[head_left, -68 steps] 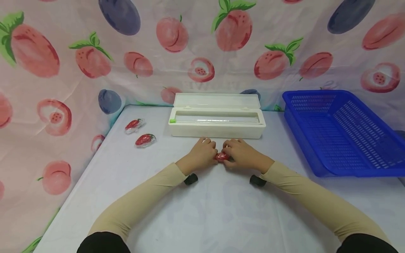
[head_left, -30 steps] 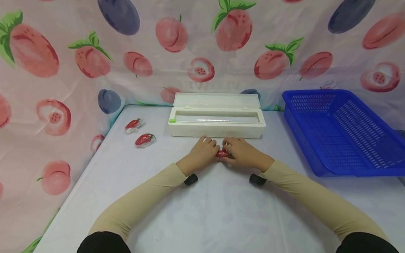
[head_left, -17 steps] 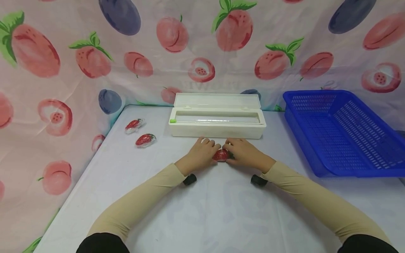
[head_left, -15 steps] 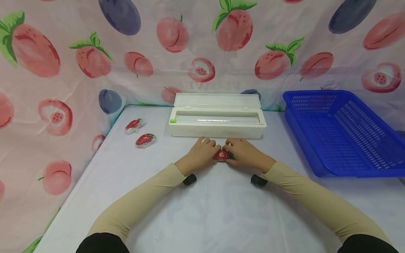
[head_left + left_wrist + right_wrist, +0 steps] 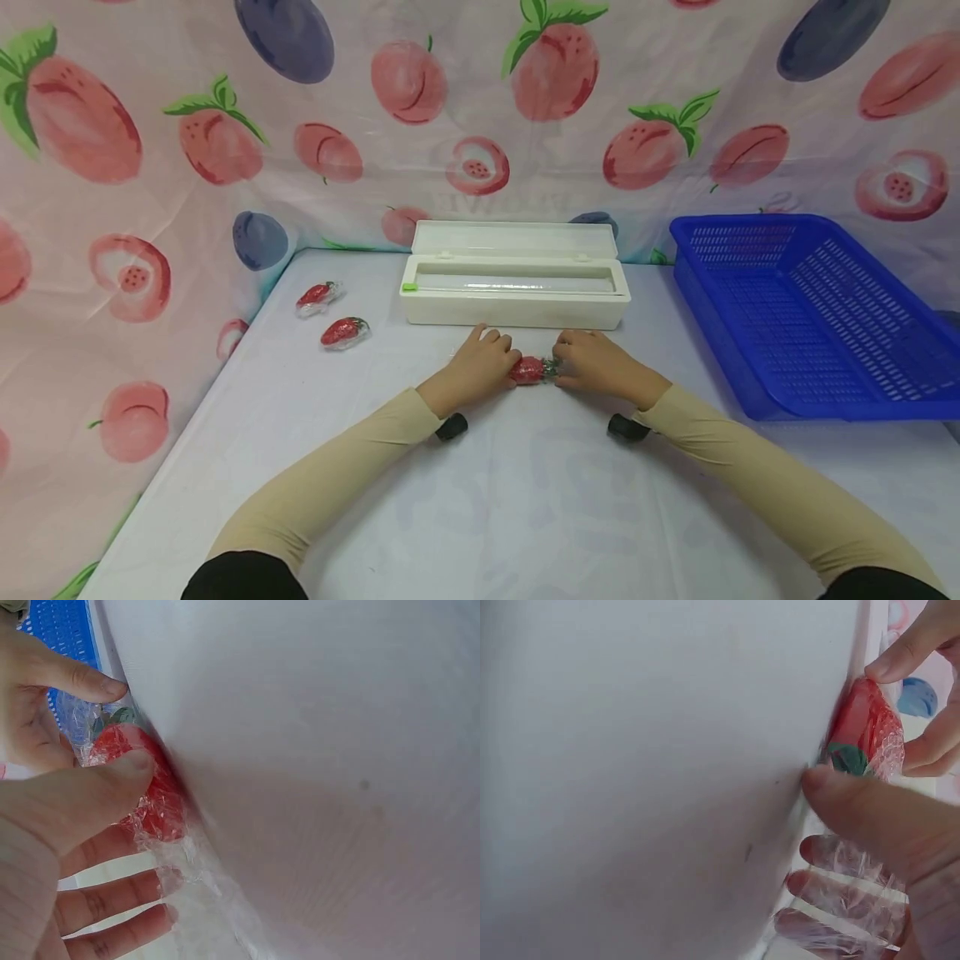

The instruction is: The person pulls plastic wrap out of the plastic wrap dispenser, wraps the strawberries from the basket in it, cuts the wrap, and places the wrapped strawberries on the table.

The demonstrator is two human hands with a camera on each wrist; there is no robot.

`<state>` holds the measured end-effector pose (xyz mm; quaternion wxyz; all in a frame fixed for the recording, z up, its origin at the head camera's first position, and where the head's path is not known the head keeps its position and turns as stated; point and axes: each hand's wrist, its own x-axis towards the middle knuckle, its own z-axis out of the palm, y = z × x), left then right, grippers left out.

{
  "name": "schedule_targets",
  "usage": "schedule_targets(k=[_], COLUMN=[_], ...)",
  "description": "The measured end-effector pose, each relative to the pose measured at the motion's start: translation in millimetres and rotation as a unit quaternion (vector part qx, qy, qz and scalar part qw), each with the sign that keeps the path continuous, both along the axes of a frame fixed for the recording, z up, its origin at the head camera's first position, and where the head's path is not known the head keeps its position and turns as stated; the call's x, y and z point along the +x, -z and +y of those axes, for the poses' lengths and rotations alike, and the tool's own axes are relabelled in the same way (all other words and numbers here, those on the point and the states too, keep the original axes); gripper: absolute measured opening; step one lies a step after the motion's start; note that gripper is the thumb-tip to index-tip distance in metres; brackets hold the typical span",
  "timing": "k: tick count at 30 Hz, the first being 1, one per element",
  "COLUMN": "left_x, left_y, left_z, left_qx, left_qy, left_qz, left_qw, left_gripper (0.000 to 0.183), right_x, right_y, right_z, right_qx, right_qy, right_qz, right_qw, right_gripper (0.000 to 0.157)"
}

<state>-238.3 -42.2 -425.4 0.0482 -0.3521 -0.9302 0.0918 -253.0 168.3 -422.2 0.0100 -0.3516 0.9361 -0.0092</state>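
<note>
A red strawberry point(image 5: 527, 370) with green leaves lies on the white table in clear plastic wrap point(image 5: 214, 889), its leafy end to the right. My left hand point(image 5: 480, 364) grips its left end, the thumb point(image 5: 124, 780) on the red side and the fingers behind. My right hand point(image 5: 600, 364) holds the wrap by the leaves; in the right wrist view its thumb point(image 5: 847, 796) lies in front and its fingers show through the film. Two more wrapped strawberries, a farther one point(image 5: 318, 297) and a nearer one point(image 5: 345, 332), lie at the left.
Behind the hands stands a long white cling film box point(image 5: 514, 312) with its lid raised, a film roll inside and a green slider at its left. A blue perforated basket point(image 5: 757, 387) stands at the right. A fruit-print cloth point(image 5: 330, 208) hangs behind the table.
My right hand has moved right, off the strawberry's body to the leafy end, uncovering the leaves. My left hand has stayed at the left end. Box, basket and other strawberries have not moved.
</note>
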Motion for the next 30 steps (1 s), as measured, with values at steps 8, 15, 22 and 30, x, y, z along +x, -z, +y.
schedule_targets(k=[8,15,22,30], left_x=[1.4,1.4,0.7,1.3], left_y=[2.6,2.0,-1.5,1.9], left_z=[3.3,3.3,5.9,4.8], left_qx=[0.023,0.018,-0.009,0.011], left_qy=[0.068,0.077,0.059,0.041], left_qz=[0.048,0.044,0.013,0.047], left_qw=[0.9963,0.9959,0.9981,0.9980], left_gripper=[0.043,0.043,0.048,0.045], right_x=[-2.0,1.2,2.3,2.9], right_y=[3.4,-3.0,-0.9,2.4], right_z=[4.0,9.5,1.9,-4.4], right_qx=[-0.011,-0.014,-0.047,-0.044], right_qy=[0.000,0.003,-0.047,-0.050], right_qz=[-0.016,-0.025,0.023,0.038], right_qw=[1.000,1.000,0.998,0.997], right_gripper=[0.021,0.014,0.045,0.027])
